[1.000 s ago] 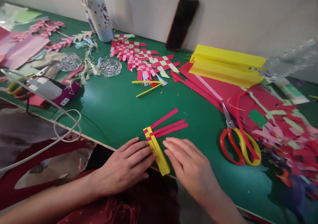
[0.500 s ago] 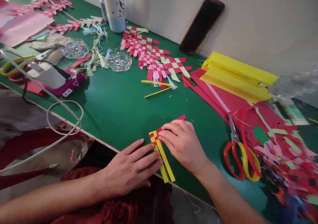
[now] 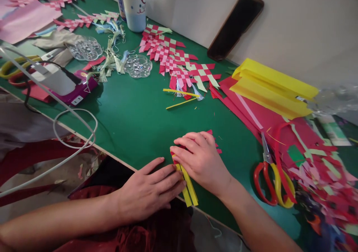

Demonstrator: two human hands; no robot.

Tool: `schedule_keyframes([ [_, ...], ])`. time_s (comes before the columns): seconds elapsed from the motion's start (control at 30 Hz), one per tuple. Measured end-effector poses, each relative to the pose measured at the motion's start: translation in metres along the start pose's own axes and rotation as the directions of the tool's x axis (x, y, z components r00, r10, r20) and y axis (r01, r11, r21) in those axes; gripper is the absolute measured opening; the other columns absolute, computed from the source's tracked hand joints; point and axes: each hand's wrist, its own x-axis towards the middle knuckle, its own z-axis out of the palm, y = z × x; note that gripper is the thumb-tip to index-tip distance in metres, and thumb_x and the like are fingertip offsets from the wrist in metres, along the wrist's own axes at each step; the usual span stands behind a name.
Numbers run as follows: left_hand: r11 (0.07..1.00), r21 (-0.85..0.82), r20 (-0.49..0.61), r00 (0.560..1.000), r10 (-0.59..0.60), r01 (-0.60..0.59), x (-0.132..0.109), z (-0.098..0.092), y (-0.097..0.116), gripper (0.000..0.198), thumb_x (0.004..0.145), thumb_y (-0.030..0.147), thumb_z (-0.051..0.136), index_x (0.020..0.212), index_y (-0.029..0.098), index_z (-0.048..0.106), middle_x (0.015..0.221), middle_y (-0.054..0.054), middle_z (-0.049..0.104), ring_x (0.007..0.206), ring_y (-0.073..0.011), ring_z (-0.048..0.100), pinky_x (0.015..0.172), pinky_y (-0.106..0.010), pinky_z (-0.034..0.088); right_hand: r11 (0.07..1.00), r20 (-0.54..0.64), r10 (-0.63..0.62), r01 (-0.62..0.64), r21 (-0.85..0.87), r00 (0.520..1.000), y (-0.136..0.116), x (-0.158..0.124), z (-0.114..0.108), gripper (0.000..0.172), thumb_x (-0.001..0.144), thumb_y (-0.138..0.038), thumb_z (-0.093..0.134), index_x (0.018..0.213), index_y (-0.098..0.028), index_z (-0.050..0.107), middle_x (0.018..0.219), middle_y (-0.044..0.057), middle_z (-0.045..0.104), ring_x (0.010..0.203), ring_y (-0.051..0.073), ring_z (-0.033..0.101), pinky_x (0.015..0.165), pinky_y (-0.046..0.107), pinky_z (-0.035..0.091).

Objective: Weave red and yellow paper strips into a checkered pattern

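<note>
Yellow paper strips (image 3: 190, 188) woven with red paper strips (image 3: 217, 146) lie near the table's front edge. My right hand (image 3: 201, 162) covers most of the weave, fingers curled over it and pressing on the strips. Only a red corner and the red tails show around that hand. My left hand (image 3: 152, 185) rests flat, its fingers stretched out and their tips on the yellow strips below the weave. To the right, red-and-yellow-handled scissors (image 3: 270, 177) lie apart from both hands.
Behind the hands, woven paper fish (image 3: 179, 60) overlap beside thin yellow strips (image 3: 181, 95). Folded yellow paper (image 3: 274, 88) sits on red sheets, with paper scraps (image 3: 330, 192) nearby. A phone (image 3: 236, 26) leans on the wall. At left are a white cable (image 3: 95, 131) and bead boxes (image 3: 138, 66).
My right hand has shifted left and down over the weave, from holding its upper edge to covering it. The yellow strips lie closer together. My left hand has barely moved; the view has shifted slightly.
</note>
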Motion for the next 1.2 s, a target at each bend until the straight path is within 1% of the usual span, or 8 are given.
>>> schedule_keyframes([
  [0.13,1.000,0.004,0.003,1.000,-0.001,0.001,0.001,-0.002,0.000,0.060,0.093,0.052,0.056,0.144,0.023,0.042,0.145,-0.003,0.050,0.135,-0.0238,0.041,0.116,-0.045,0.032,0.997,-0.025,-0.047,0.046,-0.056,0.999,0.001,0.004,0.003,0.019,0.096,-0.020,0.052,0.095,-0.023,0.071,0.103,0.000,0.073,0.100,0.018,0.055,0.092,0.044,0.030],
  [0.27,1.000,0.007,0.003,1.000,0.005,-0.005,0.002,-0.004,0.000,0.059,0.094,0.051,0.054,0.144,0.023,0.042,0.145,-0.003,0.050,0.135,-0.0233,0.041,0.116,-0.045,0.033,0.996,-0.028,-0.041,0.038,-0.079,0.999,0.001,0.007,0.004,0.019,0.095,-0.017,0.053,0.093,-0.024,0.071,0.099,-0.001,0.073,0.098,0.018,0.056,0.095,0.045,0.029],
  [0.37,1.000,0.000,-0.005,1.000,0.004,-0.004,0.002,-0.004,0.000,0.058,0.094,0.049,0.055,0.144,0.022,0.042,0.145,-0.004,0.049,0.137,-0.0232,0.041,0.115,-0.045,0.034,0.998,-0.032,-0.003,0.001,-0.058,0.999,0.003,0.004,0.000,0.018,0.095,-0.021,0.055,0.102,-0.024,0.071,0.105,0.001,0.073,0.100,0.019,0.058,0.094,0.044,0.033],
  [0.5,1.000,-0.005,-0.014,1.000,0.006,-0.006,-0.001,-0.003,-0.001,0.053,0.097,0.047,0.051,0.143,0.024,0.043,0.146,-0.005,0.048,0.138,-0.0223,0.040,0.117,-0.043,0.032,0.996,-0.087,0.070,-0.074,-0.047,0.994,0.011,-0.011,-0.008,0.027,0.092,-0.014,0.056,0.115,-0.022,0.068,0.115,0.005,0.071,0.108,0.021,0.059,0.093,0.041,0.041],
  [0.63,1.000,0.002,-0.016,1.000,0.007,-0.007,-0.002,-0.001,0.000,0.053,0.097,0.048,0.051,0.143,0.024,0.043,0.148,-0.004,0.046,0.138,-0.0223,0.040,0.118,-0.043,0.030,0.998,-0.091,0.069,-0.068,0.010,0.993,0.014,-0.026,-0.008,0.020,0.092,-0.019,0.059,0.107,-0.023,0.071,0.115,0.005,0.072,0.113,0.022,0.059,0.097,0.042,0.045],
  [0.8,1.000,0.023,-0.004,1.000,0.009,-0.009,-0.002,0.001,0.000,0.054,0.097,0.047,0.050,0.144,0.023,0.042,0.148,-0.002,0.046,0.138,-0.0225,0.039,0.117,-0.045,0.031,0.997,-0.110,0.058,-0.052,0.055,0.992,0.015,-0.032,0.001,0.015,0.091,-0.020,0.060,0.100,-0.023,0.073,0.114,0.004,0.072,0.115,0.022,0.061,0.098,0.043,0.047],
  [1.07,0.999,0.043,0.025,1.000,0.007,-0.008,-0.002,0.000,0.001,0.056,0.097,0.048,0.051,0.146,0.023,0.040,0.148,-0.001,0.046,0.136,-0.0223,0.040,0.116,-0.044,0.032,0.992,-0.140,0.120,-0.114,0.050,0.983,0.006,-0.033,0.000,0.018,0.091,-0.021,0.061,0.105,-0.022,0.071,0.118,0.006,0.070,0.117,0.023,0.057,0.101,0.045,0.045],
  [1.2,0.998,0.058,0.002,1.000,-0.003,0.003,-0.002,0.000,0.002,0.051,0.099,0.043,0.049,0.145,0.025,0.041,0.146,-0.001,0.048,0.135,-0.0205,0.041,0.117,-0.042,0.031,0.998,-0.107,0.059,-0.059,0.001,0.992,-0.005,-0.027,-0.005,0.011,0.089,-0.023,0.064,0.095,-0.024,0.073,0.110,0.003,0.072,0.112,0.022,0.056,0.103,0.045,0.039],
])
